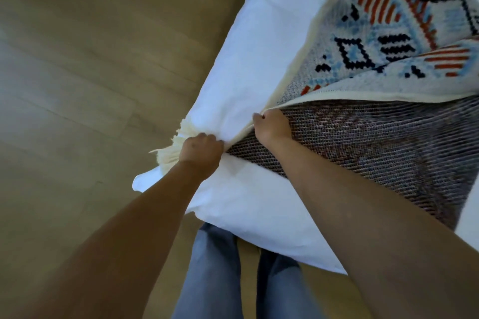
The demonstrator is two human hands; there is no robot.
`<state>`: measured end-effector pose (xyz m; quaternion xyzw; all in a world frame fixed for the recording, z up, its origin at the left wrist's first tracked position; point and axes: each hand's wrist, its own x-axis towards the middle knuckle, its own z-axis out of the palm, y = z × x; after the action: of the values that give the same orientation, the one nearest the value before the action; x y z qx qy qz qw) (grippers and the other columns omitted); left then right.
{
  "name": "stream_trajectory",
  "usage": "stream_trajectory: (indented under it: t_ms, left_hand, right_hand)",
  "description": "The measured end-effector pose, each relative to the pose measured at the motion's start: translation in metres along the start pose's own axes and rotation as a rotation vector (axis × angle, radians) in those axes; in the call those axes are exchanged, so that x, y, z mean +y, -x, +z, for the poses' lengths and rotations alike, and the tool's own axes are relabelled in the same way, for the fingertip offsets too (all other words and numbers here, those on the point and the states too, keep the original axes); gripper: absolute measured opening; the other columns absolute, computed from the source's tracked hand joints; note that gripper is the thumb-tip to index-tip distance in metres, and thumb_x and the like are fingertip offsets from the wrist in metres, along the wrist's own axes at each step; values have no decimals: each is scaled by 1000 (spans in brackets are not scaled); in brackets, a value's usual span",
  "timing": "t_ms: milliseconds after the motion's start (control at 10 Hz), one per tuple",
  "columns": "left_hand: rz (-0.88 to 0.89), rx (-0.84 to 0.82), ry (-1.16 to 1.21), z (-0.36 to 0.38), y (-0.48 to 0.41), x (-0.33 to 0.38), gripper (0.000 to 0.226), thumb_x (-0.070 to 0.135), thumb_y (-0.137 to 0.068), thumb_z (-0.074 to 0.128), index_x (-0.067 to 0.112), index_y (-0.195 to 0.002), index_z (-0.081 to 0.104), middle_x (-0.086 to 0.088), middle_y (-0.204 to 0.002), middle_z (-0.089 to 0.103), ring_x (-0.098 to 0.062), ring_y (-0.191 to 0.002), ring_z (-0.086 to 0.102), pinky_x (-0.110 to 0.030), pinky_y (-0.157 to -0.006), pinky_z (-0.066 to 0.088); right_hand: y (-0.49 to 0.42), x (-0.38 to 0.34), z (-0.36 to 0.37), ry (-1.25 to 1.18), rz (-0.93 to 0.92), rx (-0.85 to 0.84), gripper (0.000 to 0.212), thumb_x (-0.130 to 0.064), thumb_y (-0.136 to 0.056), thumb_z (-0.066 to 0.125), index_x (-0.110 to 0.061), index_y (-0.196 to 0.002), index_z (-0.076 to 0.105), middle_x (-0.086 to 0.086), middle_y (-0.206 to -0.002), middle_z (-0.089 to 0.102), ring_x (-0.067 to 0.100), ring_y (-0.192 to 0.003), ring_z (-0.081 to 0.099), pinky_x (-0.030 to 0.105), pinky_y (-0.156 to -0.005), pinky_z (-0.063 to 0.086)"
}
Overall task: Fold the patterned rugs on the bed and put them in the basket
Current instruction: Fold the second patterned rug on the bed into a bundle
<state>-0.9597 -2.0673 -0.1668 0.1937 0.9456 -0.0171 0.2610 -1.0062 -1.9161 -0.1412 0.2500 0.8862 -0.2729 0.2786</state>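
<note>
Head view, looking down. We see the patterned rug lying on the white bed sheet near the corner of the bed, its blue, orange and black face upward at upper right. Nearer us, a dark woven underside is turned up and covers part of the sheet. A second patterned flap overlaps the face at the right edge, and we cannot tell whether it belongs to the same rug or another, since the picture cuts off there.

The left hand is seen from the back with its fingers curled tightly round the cream fringe, which bunches out past the knuckles. The right hand, just beside it, has its fingers curled over the cream border where face and underside meet. The fingertips of both hands are tucked beneath the cloth and hidden.

Below, legs in blue jeans stand against the bed on the wooden floor; the feet are out of the picture.
</note>
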Motion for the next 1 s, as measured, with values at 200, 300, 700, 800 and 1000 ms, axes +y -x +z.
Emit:
stream_trajectory:
  t_ms: [200, 300, 700, 800, 1000]
  left_hand:
    - [-34, -47, 1, 3, 2, -1, 19, 20, -95, 43, 16, -112, 52, -5, -110, 58, -26, -106, 50, -33, -75, 36]
    - [16, -82, -93, 3, 12, -5, 21, 19, -95, 38, 16, -106, 56, -3, -109, 60, -24, -108, 49, -34, -80, 31]
    - [-51, -162, -113, -36, 24, 5, 46, 23, -93, 41, 17, -137, 29, -4, -135, 41, -24, -128, 33, -47, -107, 21]
    - [28, -107, -168, -64, 6, -10, 42, 19, -92, 41, 15, -133, 35, -5, -131, 44, -23, -126, 35, -45, -104, 24]
    - [272, -48, -190, -105, -9, -74, 32, 11, -88, 40, 12, -119, 47, -7, -121, 50, -26, -116, 47, -41, -96, 33]
  right_hand:
    - [7, 4, 10, -178, 72, -67, 41, -34, -94, 45, 1, -112, 58, 17, -113, 63, 32, -100, 59, 31, -77, 40]
    - [19, 8, 10, -204, 48, -132, 32, -37, -93, 47, -6, -98, 55, 8, -90, 58, 24, -78, 55, 29, -68, 37]
    - [55, 5, 11, -15, 20, -208, 15, -25, -94, 41, -12, -93, 50, 2, -79, 51, 19, -69, 52, 26, -54, 37]
    - [53, -12, 10, 92, 35, -143, 30, -17, -93, 39, 3, -107, 58, 20, -113, 61, 33, -103, 58, 31, -76, 43]
    - [50, -60, 18, -101, 264, -4, 28, -19, -90, 43, 2, -103, 56, 24, -110, 60, 36, -102, 57, 29, -72, 39]
